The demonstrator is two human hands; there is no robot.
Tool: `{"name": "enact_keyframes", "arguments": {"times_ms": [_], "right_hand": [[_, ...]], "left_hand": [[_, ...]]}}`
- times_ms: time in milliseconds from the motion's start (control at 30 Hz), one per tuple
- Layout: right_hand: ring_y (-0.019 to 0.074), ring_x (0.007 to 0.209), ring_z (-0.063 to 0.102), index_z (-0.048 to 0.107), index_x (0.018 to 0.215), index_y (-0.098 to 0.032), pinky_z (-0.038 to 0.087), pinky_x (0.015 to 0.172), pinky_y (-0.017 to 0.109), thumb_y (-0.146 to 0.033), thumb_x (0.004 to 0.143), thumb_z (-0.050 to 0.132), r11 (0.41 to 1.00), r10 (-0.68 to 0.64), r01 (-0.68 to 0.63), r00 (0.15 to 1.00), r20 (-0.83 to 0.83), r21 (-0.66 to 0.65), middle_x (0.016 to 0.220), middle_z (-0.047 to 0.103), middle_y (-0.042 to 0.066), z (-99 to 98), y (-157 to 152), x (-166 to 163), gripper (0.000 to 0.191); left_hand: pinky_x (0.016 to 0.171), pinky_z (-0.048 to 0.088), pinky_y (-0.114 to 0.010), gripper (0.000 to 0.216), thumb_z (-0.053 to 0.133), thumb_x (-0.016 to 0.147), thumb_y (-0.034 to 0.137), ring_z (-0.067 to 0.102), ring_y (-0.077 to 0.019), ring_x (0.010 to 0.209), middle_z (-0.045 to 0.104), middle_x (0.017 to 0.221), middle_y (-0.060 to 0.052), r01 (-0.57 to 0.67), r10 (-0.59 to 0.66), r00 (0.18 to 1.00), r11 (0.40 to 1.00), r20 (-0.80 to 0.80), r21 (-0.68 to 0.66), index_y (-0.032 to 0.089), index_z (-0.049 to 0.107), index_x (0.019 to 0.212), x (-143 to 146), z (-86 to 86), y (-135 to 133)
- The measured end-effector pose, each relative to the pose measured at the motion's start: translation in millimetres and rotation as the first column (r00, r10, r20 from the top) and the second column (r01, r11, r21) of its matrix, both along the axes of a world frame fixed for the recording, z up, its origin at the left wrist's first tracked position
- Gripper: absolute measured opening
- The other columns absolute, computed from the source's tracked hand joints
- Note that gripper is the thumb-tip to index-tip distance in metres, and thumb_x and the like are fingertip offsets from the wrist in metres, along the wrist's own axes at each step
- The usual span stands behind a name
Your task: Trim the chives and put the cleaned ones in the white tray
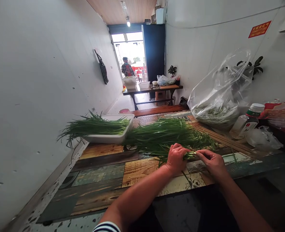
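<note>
My left hand [177,158] is closed around a small bunch of garlic chives [190,155], its pale cut ends pointing right. At those ends, the thumb and fingers of my right hand [213,164] are pinched together on the stems. Whether a thin stick is also between the fingertips cannot be made out. Just beyond both hands lies a large loose heap of garlic chives [160,133] on the wood-patterned table [101,174]. Right of the heap, a bundle of thin bamboo skewers [225,140] lies slanted across the tabletop.
A white tray [108,138] at the left holds more chives, their leaves hanging over its side. Right of the heap stand a clear plastic bag [217,100] with greens, a white-capped bottle [247,120] and a crumpled bag [263,138]. A person [127,68] stands behind the far table [154,90].
</note>
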State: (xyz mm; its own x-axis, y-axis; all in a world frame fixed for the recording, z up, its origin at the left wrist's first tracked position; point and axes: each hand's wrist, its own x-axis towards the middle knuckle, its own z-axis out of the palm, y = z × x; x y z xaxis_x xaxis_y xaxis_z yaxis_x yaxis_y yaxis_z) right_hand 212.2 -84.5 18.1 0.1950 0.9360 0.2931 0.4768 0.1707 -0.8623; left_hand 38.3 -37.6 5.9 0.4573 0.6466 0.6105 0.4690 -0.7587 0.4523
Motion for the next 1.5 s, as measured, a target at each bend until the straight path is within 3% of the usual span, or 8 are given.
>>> {"name": "enact_keyframes", "arguments": {"times_ms": [200, 367, 633, 833, 1000, 1167, 1300, 1500], "right_hand": [[0.0194, 0.078, 0.062, 0.069, 0.079, -0.021, 0.047, 0.073, 0.031, -0.046, 0.081, 0.057, 0.988, 0.022, -0.048, 0.984, 0.176, 0.146, 0.082, 0.068, 0.005, -2.1, -1.8, 3.5, 0.027], [0.0183, 0.066, 0.061, 0.068, 0.075, -0.021, 0.046, 0.063, 0.029, -0.050, 0.084, 0.051, 0.980, -0.185, 0.167, 0.965, 0.187, 0.110, 0.074, 0.069, 0.004, -1.8, -1.9, 11.3, 0.035], [0.0244, 0.077, 0.059, 0.070, 0.081, -0.020, 0.045, 0.069, 0.037, -0.036, 0.085, 0.049, 0.985, -0.074, -0.040, 0.782, 0.618, 0.169, 0.078, 0.068, 0.008, -7.9, -1.9, 7.6, 0.026], [0.0240, 0.083, 0.058, 0.069, 0.091, -0.021, 0.045, 0.074, 0.036, -0.031, 0.083, 0.053, 0.982, -0.126, 0.016, 0.799, 0.587, 0.189, 0.085, 0.067, 0.008, -7.3, 0.1, 8.1, 0.020], [0.0228, 0.081, 0.057, 0.069, 0.085, -0.021, 0.044, 0.074, 0.035, -0.031, 0.081, 0.057, 0.992, -0.107, 0.057, 0.837, 0.537, 0.110, 0.082, 0.066, 0.007, -15.6, -4.0, 6.6, 0.016], [0.0219, 0.082, 0.058, 0.069, 0.091, -0.022, 0.045, 0.074, 0.035, -0.036, 0.083, 0.057, 0.992, -0.038, -0.017, 0.902, 0.429, 0.124, 0.084, 0.067, 0.006, -13.3, -6.4, -6.6, 0.020], [0.0199, 0.081, 0.060, 0.070, 0.085, -0.021, 0.045, 0.075, 0.033, -0.034, 0.087, 0.053, 0.985, -0.002, -0.050, 0.955, 0.298, 0.166, 0.083, 0.068, 0.005, -7.5, -6.4, -12.4, 0.021], [0.0184, 0.073, 0.062, 0.069, 0.076, -0.021, 0.046, 0.069, 0.030, -0.040, 0.083, 0.057, 0.983, -0.094, 0.066, 0.982, 0.162, 0.171, 0.075, 0.068, 0.004, -7.1, -6.0, -12.3, 0.023]], "left_hand": [[0.079, 0.040, -0.036, 0.025, 0.054, 0.068, 0.015, 0.054, -0.0210, 0.087, 0.069, 0.083, -0.003, 0.021, -0.021, 0.999, 1.000, -0.028, -0.010, 0.020, 0.066, 0.089, -1.9, 4.0, -1.9], [0.081, 0.042, -0.036, 0.023, 0.057, 0.070, 0.018, 0.055, -0.0212, 0.087, 0.070, 0.085, -0.003, 0.032, -0.032, 0.999, 0.999, 0.022, 0.006, 0.020, 0.067, 0.091, -2.8, 5.1, -1.7], [0.080, 0.043, -0.035, 0.012, 0.056, 0.080, 0.023, 0.057, -0.0197, 0.084, 0.069, 0.083, -0.004, -0.017, 0.001, 0.987, 0.995, 0.160, 0.100, 0.020, 0.065, 0.086, -3.4, 8.3, -0.9], [0.079, 0.044, -0.033, 0.014, 0.049, 0.086, 0.023, 0.060, -0.0182, 0.082, 0.068, 0.085, -0.004, -0.114, 0.085, 0.951, 0.990, 0.297, 0.082, 0.020, 0.062, 0.084, -8.1, 18.9, -5.8], [0.084, 0.042, -0.034, 0.014, 0.049, 0.089, 0.025, 0.059, -0.0181, 0.086, 0.067, 0.087, -0.004, -0.150, 0.136, 0.937, 0.989, 0.323, 0.019, 0.019, 0.061, 0.091, -5.9, 5.3, -2.0], [0.085, 0.042, -0.034, 0.012, 0.055, 0.086, 0.027, 0.060, -0.0181, 0.087, 0.067, 0.089, -0.003, -0.142, 0.132, 0.956, 0.990, 0.260, 0.021, 0.019, 0.061, 0.093, -4.2, -2.1, 1.2], [0.089, 0.041, -0.035, 0.011, 0.055, 0.084, 0.022, 0.060, -0.0189, 0.092, 0.068, 0.096, -0.004, -0.037, 0.035, 0.990, 0.999, 0.135, 0.013, 0.019, 0.061, 0.092, -5.7, 0.6, 0.4], [0.091, 0.041, -0.036, 0.041, 0.053, 0.069, 0.009, 0.060, -0.0207, 0.096, 0.068, 0.104, -0.005, 0.190, -0.193, 0.971, 0.981, -0.138, -0.034, 0.018, 0.058, 0.109, -6.9, 1.8, -0.2]]}}
